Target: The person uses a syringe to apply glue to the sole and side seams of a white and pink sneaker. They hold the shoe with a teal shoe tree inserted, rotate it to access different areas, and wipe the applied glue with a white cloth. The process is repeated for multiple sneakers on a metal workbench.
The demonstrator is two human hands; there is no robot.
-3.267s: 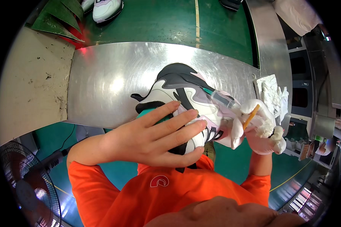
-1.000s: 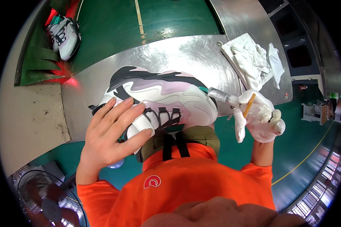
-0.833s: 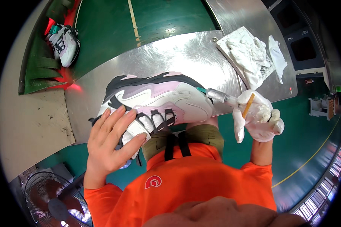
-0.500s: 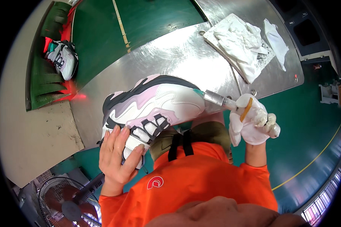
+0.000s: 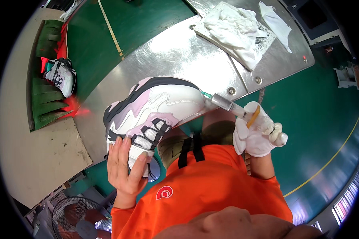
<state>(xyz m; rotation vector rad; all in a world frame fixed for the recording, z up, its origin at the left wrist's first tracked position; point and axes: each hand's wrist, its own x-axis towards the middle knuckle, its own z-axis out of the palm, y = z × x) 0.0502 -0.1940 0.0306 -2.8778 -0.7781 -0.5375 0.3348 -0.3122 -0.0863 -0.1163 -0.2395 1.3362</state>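
Note:
A white, lilac and black sneaker (image 5: 159, 104) lies tilted on its side at the metal table's near edge, its dark sole edge turned away from me and its toe to the right. My bare left hand (image 5: 127, 169) grips it around the tongue and collar. In a white glove, my right hand (image 5: 260, 133) is closed around a clear syringe (image 5: 224, 102) with a green tip. That tip meets the seam between upper and sole at the toe. A tan band (image 5: 253, 116) crosses the glove. The plunger end is mostly hidden by the fingers.
White cloths (image 5: 233, 30) lie on a speckled board at the far right of the metal table (image 5: 167, 47), with another white cloth (image 5: 276, 24) beside them. Another sneaker (image 5: 62, 75) sits among green strips (image 5: 48, 107) at the left. A fan (image 5: 81, 223) stands at lower left.
The view has shifted, so the table and cloths sit higher and further left. The syringe tip stays at the toe seam, and both hands keep their holds.

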